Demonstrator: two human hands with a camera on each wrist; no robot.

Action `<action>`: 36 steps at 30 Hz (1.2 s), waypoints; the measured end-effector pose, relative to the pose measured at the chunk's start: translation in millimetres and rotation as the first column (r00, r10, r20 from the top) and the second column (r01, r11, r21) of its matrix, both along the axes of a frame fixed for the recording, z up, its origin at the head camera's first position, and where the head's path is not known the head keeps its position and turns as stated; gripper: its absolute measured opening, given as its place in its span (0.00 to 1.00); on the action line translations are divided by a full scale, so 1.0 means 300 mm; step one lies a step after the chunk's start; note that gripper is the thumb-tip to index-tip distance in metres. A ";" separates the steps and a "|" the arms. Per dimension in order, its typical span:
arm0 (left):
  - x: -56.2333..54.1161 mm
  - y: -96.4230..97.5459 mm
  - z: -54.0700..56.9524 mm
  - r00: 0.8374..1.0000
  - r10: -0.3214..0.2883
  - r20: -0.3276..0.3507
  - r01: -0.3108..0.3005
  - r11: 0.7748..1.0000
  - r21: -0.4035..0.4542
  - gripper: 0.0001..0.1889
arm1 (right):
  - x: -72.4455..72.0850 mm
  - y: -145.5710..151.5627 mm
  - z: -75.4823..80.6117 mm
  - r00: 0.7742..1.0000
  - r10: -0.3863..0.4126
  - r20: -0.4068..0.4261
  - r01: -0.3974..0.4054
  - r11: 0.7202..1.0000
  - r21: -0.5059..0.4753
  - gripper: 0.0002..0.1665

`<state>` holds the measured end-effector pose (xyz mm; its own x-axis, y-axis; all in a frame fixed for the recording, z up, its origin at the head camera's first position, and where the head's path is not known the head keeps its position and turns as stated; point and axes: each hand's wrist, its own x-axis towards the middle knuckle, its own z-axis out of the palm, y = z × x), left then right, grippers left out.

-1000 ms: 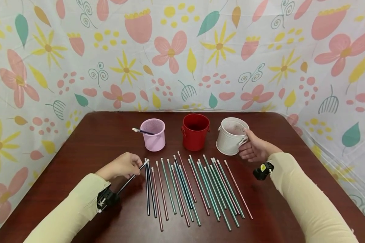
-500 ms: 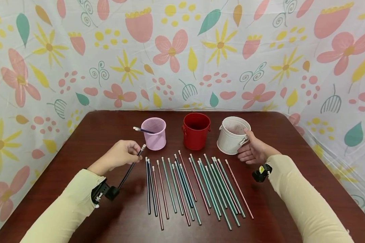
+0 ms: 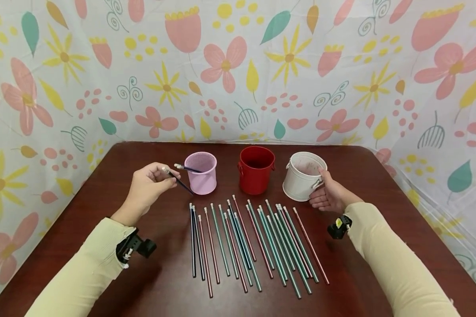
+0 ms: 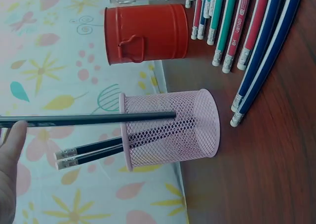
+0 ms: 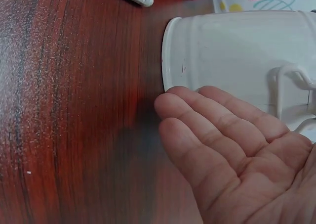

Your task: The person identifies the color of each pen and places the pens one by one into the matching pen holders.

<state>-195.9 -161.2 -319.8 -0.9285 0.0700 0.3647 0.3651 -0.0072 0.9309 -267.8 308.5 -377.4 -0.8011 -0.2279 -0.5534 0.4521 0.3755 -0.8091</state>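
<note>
Left hand (image 3: 144, 189) pinches dark pencil (image 3: 185, 187) near its eraser (image 3: 165, 170), likely to free the lower end (image 3: 191, 192); right hand (image 3: 330, 193), fingers (image 5: 202, 159) extended, touches white bucket (image 3: 297, 185).

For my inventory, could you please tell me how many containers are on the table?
3: the pink cup at left, the red bucket in the middle, and the white bucket at right.

A white floral cloth (image 3: 238, 99) hangs lightly creased behind and on both sides of the dark reddish-brown wood-grain worktop (image 3: 99, 202), printed with pink blossoms (image 3: 225, 66), yellow daisy-like flowers (image 3: 289, 58), teal leaves (image 3: 276, 26) and grey-green spirals (image 3: 129, 93); the worktop's far corners are rounded
</note>
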 end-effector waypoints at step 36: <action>-0.023 0.039 0.035 0.977 0.175 -0.119 -0.113 0.908 0.404 0.13 | 0.009 0.009 0.010 1.000 0.000 -0.014 0.000 1.000 -0.003 0.67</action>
<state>-202.7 -149.3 -309.2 -0.8505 -0.2375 0.4693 0.5236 -0.2976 0.7983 -265.0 311.2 -374.3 -0.8089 -0.2291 -0.5415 0.4408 0.3732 -0.8163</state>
